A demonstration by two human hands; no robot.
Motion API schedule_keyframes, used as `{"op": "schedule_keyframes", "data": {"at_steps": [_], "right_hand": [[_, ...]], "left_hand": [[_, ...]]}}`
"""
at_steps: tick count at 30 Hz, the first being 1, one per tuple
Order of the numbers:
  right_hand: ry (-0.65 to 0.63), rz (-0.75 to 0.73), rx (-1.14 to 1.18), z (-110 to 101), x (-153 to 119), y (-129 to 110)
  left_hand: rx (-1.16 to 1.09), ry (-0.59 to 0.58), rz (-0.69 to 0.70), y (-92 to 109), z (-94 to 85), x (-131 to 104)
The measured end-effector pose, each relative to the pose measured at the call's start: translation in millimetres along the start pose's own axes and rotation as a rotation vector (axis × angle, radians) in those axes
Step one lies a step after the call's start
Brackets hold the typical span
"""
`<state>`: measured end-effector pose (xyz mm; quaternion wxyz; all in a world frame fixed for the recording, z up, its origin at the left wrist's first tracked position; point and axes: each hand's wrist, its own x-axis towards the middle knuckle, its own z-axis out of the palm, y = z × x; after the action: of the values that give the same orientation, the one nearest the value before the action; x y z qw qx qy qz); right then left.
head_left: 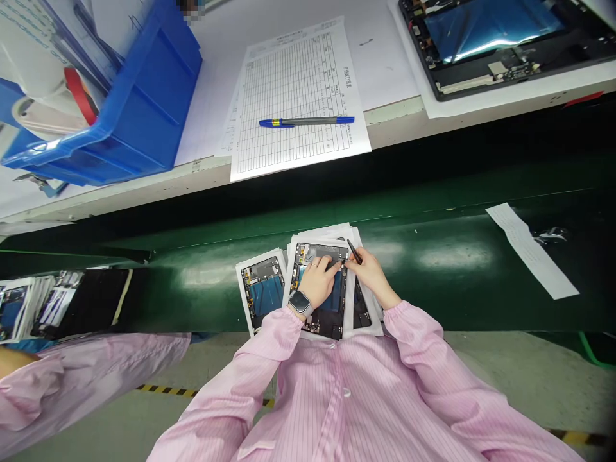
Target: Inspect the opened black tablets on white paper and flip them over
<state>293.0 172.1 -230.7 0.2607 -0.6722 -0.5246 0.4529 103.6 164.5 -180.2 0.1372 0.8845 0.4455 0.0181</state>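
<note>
In front of me an opened tablet [339, 308] lies on white sheets, its blue-filmed battery and circuit parts showing. My left hand [316, 280], with a watch [299, 303] on the wrist, lies over it, fingers stretched toward its upper right edge. At that same edge my right hand [371, 272] is closed around a slim black pen-like tool [355, 252]; its exact kind is too small to tell. Another opened tablet [265, 289] on white paper is to the left. Partly hidden beneath the front one, a further tablet [360, 308] shows at the right.
Above is a white shelf with a printed form [293, 83], a blue pen [308, 122], a blue bin [154, 96] and a large opened tablet [491, 38]. A paper strip [533, 253] lies on the green bench [443, 256]. At left, a co-worker's sleeve [96, 378] is near stacked tablets [24, 308].
</note>
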Motion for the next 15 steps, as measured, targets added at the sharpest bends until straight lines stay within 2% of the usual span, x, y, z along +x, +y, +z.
{"op": "schedule_keyframes", "data": {"at_steps": [15], "right_hand": [[0.011, -0.004, 0.03, 3.6, -1.2, 3.0]], "left_hand": [[-0.112, 0.056, 0.011, -3.5, 1.9, 1.7]]}}
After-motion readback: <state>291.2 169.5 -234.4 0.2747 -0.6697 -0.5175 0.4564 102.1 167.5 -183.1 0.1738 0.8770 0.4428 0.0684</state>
